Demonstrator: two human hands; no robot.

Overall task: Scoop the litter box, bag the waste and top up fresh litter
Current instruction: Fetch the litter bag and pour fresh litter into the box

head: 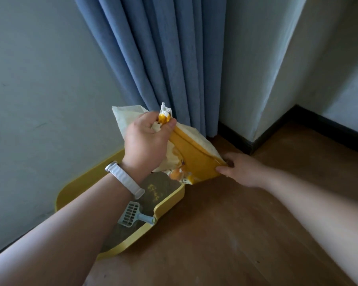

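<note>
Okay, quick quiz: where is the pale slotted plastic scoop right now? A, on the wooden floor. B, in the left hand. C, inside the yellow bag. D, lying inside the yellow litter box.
D: the pale slotted plastic scoop lies in the yellow litter box, handle on its rim, while both hands hold the yellow litter bag.

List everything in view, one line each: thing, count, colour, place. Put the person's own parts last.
litter bag: one, yellow and cream, held tilted above the far end of the litter box
litter box: one, yellow, on the floor against the left wall
litter: one bed, grey-brown, inside the litter box
scoop: one, pale blue-grey, lying in the litter box with its handle on the rim
curtain: one, blue, hanging in the corner behind the bag
floor: one, brown wood
watch: one, white strap, on the left wrist
left hand: one, gripping the bag's bunched top
right hand: one, gripping the bag's lower corner
</note>
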